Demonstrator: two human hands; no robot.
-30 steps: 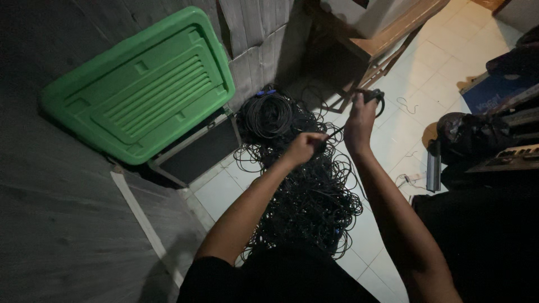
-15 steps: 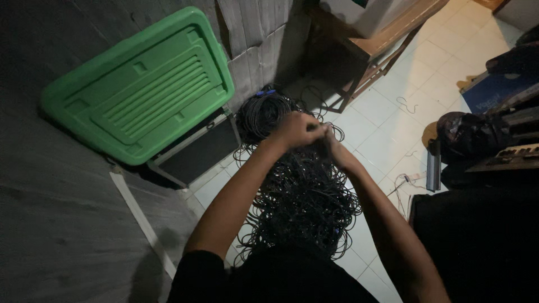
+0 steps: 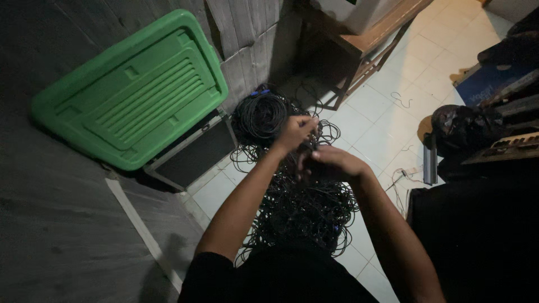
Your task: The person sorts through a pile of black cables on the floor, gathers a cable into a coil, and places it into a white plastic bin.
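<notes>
Our hands have drawn back together, left hand (image 3: 296,133) and right hand (image 3: 331,164) both pinching black cable (image 3: 310,147) above the tangled pile (image 3: 303,210), gathering another loop.

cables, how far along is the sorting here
Done: one neat coil of black cable lies by the wall next to the green lid. In hand: the left hand and right hand meet close together over the pile, working a strand; the exact grip is too dark to tell. Left: a big loose tangle of cable on the tiled floor, so most looks undone.
</notes>
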